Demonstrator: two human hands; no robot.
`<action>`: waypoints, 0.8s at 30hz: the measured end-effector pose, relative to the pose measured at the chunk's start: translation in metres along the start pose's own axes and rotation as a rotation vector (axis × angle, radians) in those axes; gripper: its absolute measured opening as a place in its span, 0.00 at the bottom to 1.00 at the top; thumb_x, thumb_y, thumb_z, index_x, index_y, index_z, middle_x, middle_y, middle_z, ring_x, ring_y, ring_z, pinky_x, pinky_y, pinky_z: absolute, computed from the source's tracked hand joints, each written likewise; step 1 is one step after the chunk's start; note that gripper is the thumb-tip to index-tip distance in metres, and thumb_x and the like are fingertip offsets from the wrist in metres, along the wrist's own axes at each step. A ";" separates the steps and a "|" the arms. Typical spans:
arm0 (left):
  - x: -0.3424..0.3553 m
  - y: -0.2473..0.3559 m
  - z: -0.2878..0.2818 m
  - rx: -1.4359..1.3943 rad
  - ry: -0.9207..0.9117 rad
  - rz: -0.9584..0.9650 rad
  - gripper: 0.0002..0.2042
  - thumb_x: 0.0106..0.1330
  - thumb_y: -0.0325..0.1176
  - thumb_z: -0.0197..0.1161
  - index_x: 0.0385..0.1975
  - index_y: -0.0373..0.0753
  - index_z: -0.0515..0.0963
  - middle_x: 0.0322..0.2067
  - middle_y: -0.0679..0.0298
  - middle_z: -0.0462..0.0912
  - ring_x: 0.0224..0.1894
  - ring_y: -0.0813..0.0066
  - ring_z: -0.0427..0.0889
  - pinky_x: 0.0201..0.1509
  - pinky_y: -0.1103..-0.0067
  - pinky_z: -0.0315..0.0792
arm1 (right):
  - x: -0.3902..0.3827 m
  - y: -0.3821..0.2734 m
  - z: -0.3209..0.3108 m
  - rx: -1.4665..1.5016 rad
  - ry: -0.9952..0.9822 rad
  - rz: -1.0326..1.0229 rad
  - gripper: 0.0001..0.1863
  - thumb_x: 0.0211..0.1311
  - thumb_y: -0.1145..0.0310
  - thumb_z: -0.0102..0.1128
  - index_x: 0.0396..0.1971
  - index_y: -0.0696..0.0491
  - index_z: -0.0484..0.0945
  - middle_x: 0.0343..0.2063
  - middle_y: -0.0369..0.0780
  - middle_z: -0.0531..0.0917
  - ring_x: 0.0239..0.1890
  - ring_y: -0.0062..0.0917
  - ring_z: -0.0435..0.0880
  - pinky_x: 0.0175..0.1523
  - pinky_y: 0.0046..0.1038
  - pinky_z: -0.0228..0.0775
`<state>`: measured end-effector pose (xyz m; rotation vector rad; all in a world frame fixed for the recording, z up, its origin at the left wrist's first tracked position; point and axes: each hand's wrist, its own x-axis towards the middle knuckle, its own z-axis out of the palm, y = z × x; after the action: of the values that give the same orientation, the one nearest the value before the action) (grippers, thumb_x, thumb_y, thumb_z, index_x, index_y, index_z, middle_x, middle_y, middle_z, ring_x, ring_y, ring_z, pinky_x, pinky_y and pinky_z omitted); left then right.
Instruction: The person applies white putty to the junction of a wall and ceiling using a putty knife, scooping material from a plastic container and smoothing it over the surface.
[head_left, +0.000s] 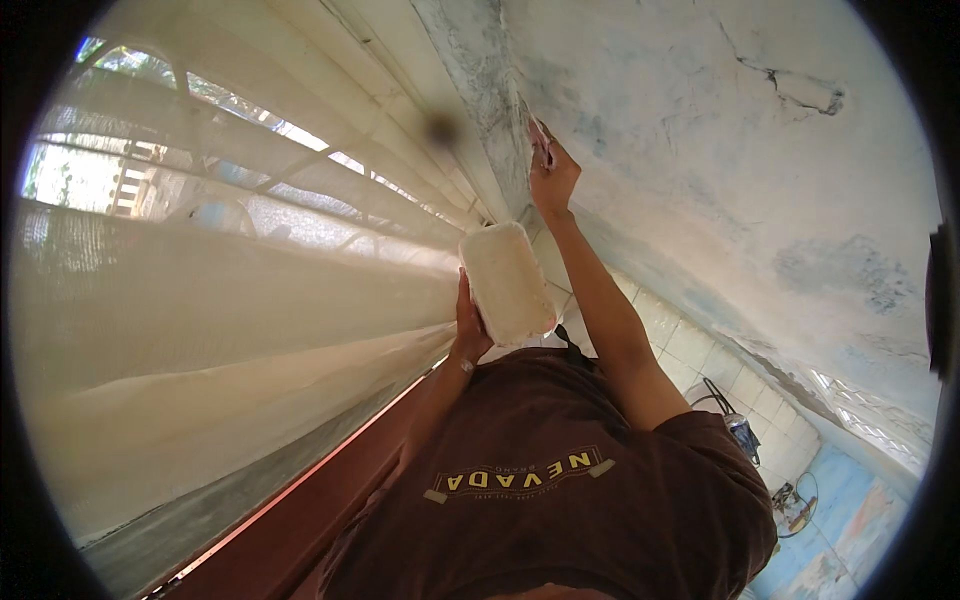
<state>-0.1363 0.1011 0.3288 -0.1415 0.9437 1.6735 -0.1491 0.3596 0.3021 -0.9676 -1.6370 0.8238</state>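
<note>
My left hand [468,328] is raised in front of my chest and holds a white rectangular tub [506,282] from below. My right hand [553,180] reaches further out, the arm stretched straight. It grips a small flat tool [541,142] whose end presses against the pale, blue-stained plaster surface [700,150]. The tool's blade is mostly hidden by my fingers. My brown T-shirt [560,500] fills the lower middle of the view.
Cream curtains [230,300] cover a bright window on the left. A crack [790,90] runs through the plaster at the upper right. White wall tiles [700,350] and a standing fan [795,500] show at the lower right. A red-brown ledge [300,530] lies at the lower left.
</note>
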 end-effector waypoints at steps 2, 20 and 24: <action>-0.009 0.004 0.014 0.061 0.109 -0.002 0.39 0.75 0.68 0.40 0.74 0.45 0.61 0.68 0.57 0.72 0.67 0.59 0.75 0.71 0.58 0.71 | 0.008 0.002 0.013 0.022 0.030 -0.022 0.08 0.65 0.75 0.63 0.42 0.59 0.85 0.28 0.52 0.84 0.24 0.37 0.81 0.33 0.31 0.74; 0.002 -0.018 -0.035 -0.095 0.037 -0.003 0.37 0.75 0.68 0.42 0.73 0.46 0.63 0.67 0.59 0.73 0.66 0.57 0.76 0.69 0.56 0.72 | -0.018 0.013 0.021 0.010 0.045 -0.091 0.04 0.62 0.77 0.62 0.27 0.60 0.79 0.21 0.50 0.77 0.22 0.44 0.78 0.29 0.37 0.66; -0.001 -0.018 -0.019 0.044 -0.062 0.090 0.37 0.76 0.67 0.42 0.73 0.46 0.63 0.68 0.59 0.72 0.66 0.57 0.75 0.70 0.55 0.71 | 0.009 0.012 0.046 0.103 0.145 -0.145 0.05 0.59 0.77 0.63 0.26 0.61 0.77 0.23 0.53 0.77 0.25 0.48 0.79 0.31 0.41 0.68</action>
<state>-0.1277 0.0887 0.3074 -0.0181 0.9515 1.7289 -0.1932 0.3708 0.2839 -0.8077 -1.5064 0.7154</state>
